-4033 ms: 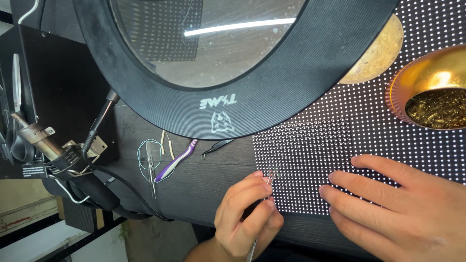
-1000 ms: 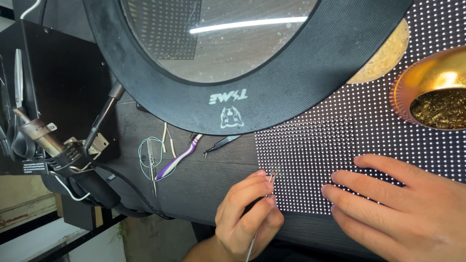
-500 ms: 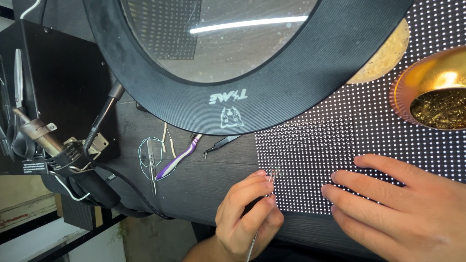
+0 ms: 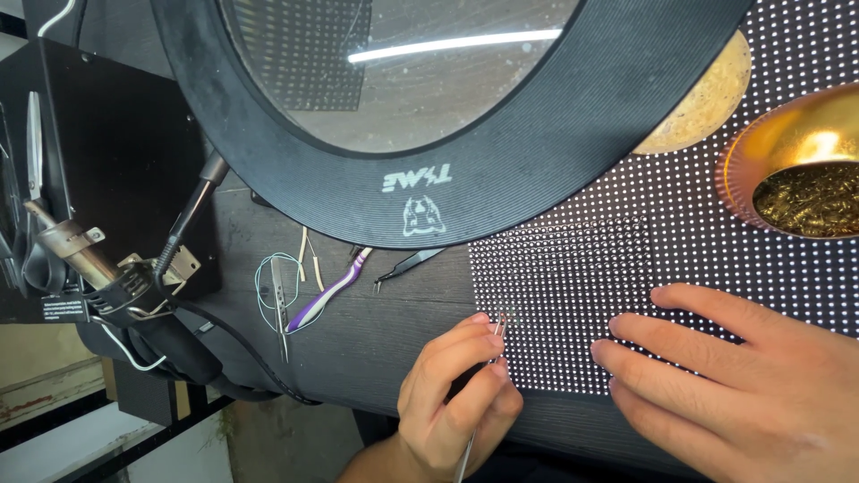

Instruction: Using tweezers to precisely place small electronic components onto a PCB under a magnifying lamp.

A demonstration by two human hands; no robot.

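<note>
Left hand (image 4: pixel 452 398): yours, low in the frame just left of centre, fingers (image 4: pixel 465 344) pinched tight round a pair of slim metal tweezers (image 4: pixel 483 385).
Tweezers: gripped like a pen, handle running down off the bottom edge, tips up and touching the left edge of the LED panel (image 4: pixel 626 259).
Right hand (image 4: pixel 743 376): lower right of the frame, lying flat on the panel, fingers (image 4: pixel 644 344) spread and pointing left, grasping nothing, just pressing down.
LED panel: a dark board of small white dots, filling the right half of the frame from the top corner down to your hands; the lower-left patch beside the tweezers tips looks denser and brighter.
Magnifier lamp (image 4: pixel 429 116): a big black ribbed ring with a lens, across the top centre, hanging over the panel's upper part.
Brass tip cleaner (image 4: pixel 801 165): a gold-coloured bowl of wire wool at the right edge, on the panel.
Round sponge (image 4: pixel 707 98): yellowish, peeking out from behind the ring, upper right.
Bench (image 4: pixel 358 331): dark wood, showing between the ring and your left hand.
Spare tweezers (image 4: pixel 407 266): black, on the bench under the ring, beside a purple-handled tool (image 4: pixel 327 292).
Wire loop (image 4: pixel 273 282): thin, left of the purple tool.
Hot-air handpiece (image 4: pixel 85 264): left of the frame, resting in its metal holder, black cable trailing down.
</note>
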